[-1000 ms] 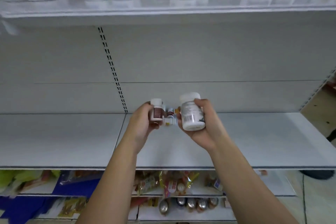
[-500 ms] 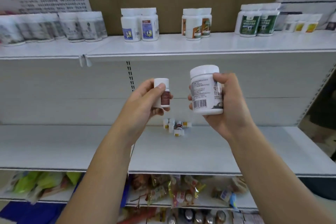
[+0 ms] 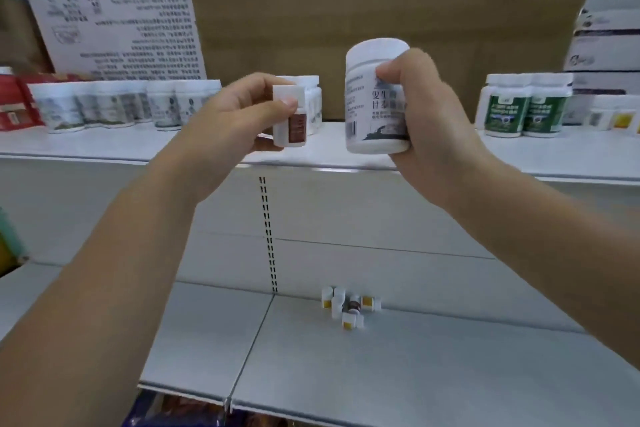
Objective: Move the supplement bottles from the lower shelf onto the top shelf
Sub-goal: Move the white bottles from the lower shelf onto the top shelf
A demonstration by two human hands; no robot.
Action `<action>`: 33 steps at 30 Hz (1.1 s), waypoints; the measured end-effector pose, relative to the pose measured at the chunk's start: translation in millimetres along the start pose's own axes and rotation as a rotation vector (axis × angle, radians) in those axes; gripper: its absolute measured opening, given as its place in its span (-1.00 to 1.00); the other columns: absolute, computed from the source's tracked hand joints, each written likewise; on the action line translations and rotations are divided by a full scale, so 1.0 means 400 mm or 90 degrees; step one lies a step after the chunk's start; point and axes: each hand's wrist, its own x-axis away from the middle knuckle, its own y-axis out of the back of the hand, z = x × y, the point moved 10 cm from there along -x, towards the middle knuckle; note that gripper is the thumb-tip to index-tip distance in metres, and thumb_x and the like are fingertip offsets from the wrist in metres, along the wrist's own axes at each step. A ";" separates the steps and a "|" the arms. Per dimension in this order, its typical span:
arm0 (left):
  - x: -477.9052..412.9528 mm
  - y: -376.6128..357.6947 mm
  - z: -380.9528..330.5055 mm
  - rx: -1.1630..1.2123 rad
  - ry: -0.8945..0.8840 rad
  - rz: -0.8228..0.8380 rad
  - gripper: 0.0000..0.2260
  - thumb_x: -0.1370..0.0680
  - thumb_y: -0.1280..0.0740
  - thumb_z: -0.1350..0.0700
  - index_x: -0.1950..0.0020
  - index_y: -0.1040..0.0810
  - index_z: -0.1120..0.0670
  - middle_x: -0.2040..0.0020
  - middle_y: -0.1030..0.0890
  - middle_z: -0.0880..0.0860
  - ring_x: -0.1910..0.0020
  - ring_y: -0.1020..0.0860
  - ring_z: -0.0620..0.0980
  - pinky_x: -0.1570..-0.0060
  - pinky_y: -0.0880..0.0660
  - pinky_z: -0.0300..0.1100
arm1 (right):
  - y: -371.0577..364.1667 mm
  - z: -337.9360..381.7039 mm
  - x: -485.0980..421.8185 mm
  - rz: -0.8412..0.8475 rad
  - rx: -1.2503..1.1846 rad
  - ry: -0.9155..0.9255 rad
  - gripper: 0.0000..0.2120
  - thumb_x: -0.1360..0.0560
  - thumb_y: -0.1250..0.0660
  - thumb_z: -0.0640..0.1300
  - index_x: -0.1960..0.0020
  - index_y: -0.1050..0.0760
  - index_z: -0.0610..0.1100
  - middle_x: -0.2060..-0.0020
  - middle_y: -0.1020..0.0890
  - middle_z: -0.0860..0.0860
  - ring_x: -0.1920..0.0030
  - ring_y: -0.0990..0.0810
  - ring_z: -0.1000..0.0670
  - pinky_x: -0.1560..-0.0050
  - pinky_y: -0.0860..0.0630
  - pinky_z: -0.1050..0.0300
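Now at top shelf (image 3: 346,158) height: left grip (image 3: 239,118) clamped on small brown-label bottle (image 3: 290,116), right grip (image 3: 420,107) on big white bottle (image 3: 375,97). Set both upright in the bare gap; 5-ish bottles (image 3: 348,307) remain on lower shelf (image 3: 415,364).

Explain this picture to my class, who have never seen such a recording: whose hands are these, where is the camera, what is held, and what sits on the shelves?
The camera sits on a person's head, looking forward and down, so the two bare arms are the wearer's own. The left hand holds a small white bottle with a brown label. The right hand grips a larger white bottle. Both are raised in front of the top shelf, where other bottles already stand in rows. On the lower shelf a cluster of small bottles remains, some lying on their sides.
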 end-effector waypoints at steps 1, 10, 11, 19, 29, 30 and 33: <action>-0.015 0.015 0.005 -0.023 0.000 -0.011 -0.90 -0.49 -0.33 0.07 0.02 -0.60 -0.02 0.12 -0.67 -0.05 0.11 -0.65 -0.02 0.02 -0.55 -0.11 | -0.009 -0.007 -0.025 -0.001 0.037 0.001 -0.70 -0.50 -0.20 -0.06 -0.22 -0.39 -0.06 0.15 -0.56 0.01 0.15 -0.58 0.03 0.09 -0.60 0.00; -0.026 0.320 0.109 -0.188 0.119 -0.157 -0.84 -0.59 -0.30 0.17 -0.02 -0.61 -0.06 0.05 -0.69 -0.05 0.05 -0.64 -0.04 0.01 -0.53 -0.17 | -0.189 -0.085 -0.185 0.148 0.168 -0.009 -0.64 -0.48 -0.28 -0.06 -0.22 -0.24 -0.02 0.01 -0.51 -0.04 -0.01 -0.58 -0.02 -0.13 -0.57 -0.12; -0.022 0.355 0.112 -0.203 0.124 -0.169 -0.84 -0.59 -0.30 0.17 -0.04 -0.61 -0.06 0.03 -0.69 -0.06 0.06 -0.65 -0.06 0.01 -0.54 -0.18 | -0.217 -0.094 -0.195 0.163 0.180 -0.008 -0.62 -0.43 -0.30 -0.02 -0.19 -0.26 -0.01 -0.02 -0.52 -0.06 -0.08 -0.58 -0.05 -0.16 -0.55 -0.16; -0.050 0.575 0.169 -0.257 0.140 -0.133 -0.85 -0.59 -0.32 0.15 -0.13 -0.60 0.02 -0.02 -0.69 0.00 0.05 -0.66 -0.12 0.00 -0.60 -0.26 | -0.430 -0.169 -0.272 0.179 0.256 0.012 -0.59 -0.43 -0.34 -0.03 -0.21 -0.29 -0.03 -0.02 -0.54 -0.05 -0.16 -0.56 -0.10 -0.19 -0.52 -0.19; -0.140 0.722 0.290 -0.308 0.125 0.013 -0.87 -0.52 -0.42 0.06 -0.05 -0.60 -0.08 0.02 -0.71 -0.03 -0.08 -0.64 0.03 -0.23 -0.50 0.11 | -0.628 -0.243 -0.393 0.158 0.550 0.103 -0.66 -0.50 -0.35 -0.07 -0.20 -0.30 0.00 0.12 -0.56 -0.02 0.28 -0.52 0.05 0.38 -0.47 0.32; -0.144 0.730 0.300 -0.312 0.117 0.015 -0.86 -0.50 -0.43 0.02 -0.05 -0.60 -0.11 0.02 -0.70 -0.07 -0.06 -0.64 0.01 -0.22 -0.51 0.10 | -0.632 -0.245 -0.397 0.148 0.577 0.126 -0.66 -0.48 -0.37 -0.08 -0.18 -0.32 0.02 0.06 -0.56 -0.04 0.24 -0.57 0.00 0.28 -0.55 0.24; -0.151 0.737 0.304 -0.322 0.085 0.018 -0.86 -0.51 -0.42 0.02 -0.06 -0.59 -0.12 0.04 -0.69 -0.14 -0.02 -0.64 -0.06 -0.19 -0.51 0.03 | -0.634 -0.245 -0.401 0.120 0.602 0.183 -0.62 -0.39 -0.44 -0.06 -0.09 -0.36 0.18 -0.09 -0.46 -0.05 0.03 -0.62 -0.07 -0.06 -0.58 -0.02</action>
